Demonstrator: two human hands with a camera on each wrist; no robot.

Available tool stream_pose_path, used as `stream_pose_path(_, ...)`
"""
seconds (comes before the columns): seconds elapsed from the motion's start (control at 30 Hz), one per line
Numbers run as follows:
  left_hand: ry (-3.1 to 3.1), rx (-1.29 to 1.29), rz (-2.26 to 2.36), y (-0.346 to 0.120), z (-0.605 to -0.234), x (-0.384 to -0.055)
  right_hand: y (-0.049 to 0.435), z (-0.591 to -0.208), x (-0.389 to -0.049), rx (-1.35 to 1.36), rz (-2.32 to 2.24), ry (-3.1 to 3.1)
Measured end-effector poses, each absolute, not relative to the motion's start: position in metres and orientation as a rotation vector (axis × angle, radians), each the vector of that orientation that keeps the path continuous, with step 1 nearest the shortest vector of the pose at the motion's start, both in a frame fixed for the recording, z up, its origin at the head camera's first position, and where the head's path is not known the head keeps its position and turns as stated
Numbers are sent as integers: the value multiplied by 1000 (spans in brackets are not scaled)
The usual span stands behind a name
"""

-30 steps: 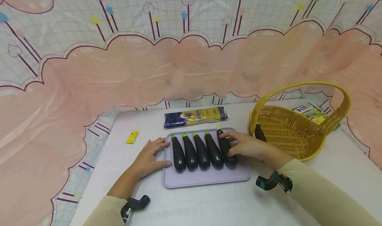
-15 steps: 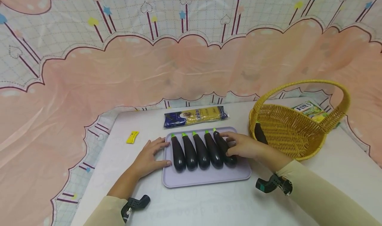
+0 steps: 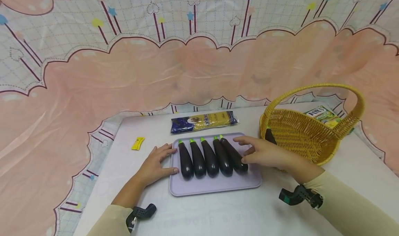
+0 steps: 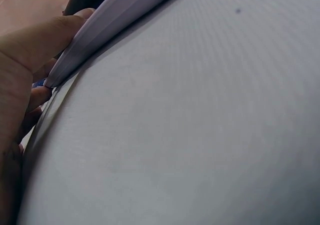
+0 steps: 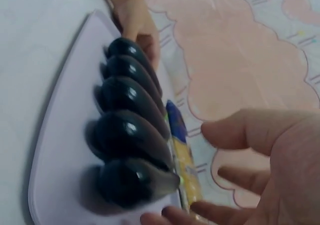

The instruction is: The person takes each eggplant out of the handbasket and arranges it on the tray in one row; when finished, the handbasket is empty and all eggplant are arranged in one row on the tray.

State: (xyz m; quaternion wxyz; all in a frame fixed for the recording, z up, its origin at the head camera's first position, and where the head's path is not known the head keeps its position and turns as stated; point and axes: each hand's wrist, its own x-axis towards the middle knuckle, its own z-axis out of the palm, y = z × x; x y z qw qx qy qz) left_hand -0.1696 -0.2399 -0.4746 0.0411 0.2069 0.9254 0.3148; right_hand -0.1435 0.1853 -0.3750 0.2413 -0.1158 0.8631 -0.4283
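A lilac tray (image 3: 215, 186) bears several dark eggplants in a row, green stems toward the back. My left hand (image 3: 156, 166) rests at the tray's left side, fingers spread and fingertips at the rim; the left wrist view shows the thumb (image 4: 47, 37) lying over that rim. At the tray's right side is my right hand (image 3: 269, 154), fingers apart. It is nearest to the rightmost eggplant (image 3: 233, 154), which leans with its stem against its neighbour (image 3: 223, 157). In the right wrist view that eggplant (image 5: 127, 184) lies beside the hand, with nothing between the fingers.
Right of the tray stands a yellow wicker basket (image 3: 302, 132) with a tall handle and a dark eggplant (image 3: 269, 136) inside. Behind it lies a green FOX'S packet (image 3: 324, 115). A blue-and-yellow packet (image 3: 204, 122) lies behind the tray, a small yellow packet (image 3: 138, 143) at left.
The rightmost eggplant's stem end has swung left against the neighbouring eggplant. My right hand has let go of it and drawn back to the right. My left hand has stayed put.
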Motion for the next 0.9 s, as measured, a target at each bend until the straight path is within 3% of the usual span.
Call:
stream_pose_path(0.47,2820,594,967,-240,-474,-169,250,-345,-138,-465,-1383,2171)
stream_pose_path(0.9,2811,578,967,-239,-475,-170,304,-341,-146,-481,-1372,2235)
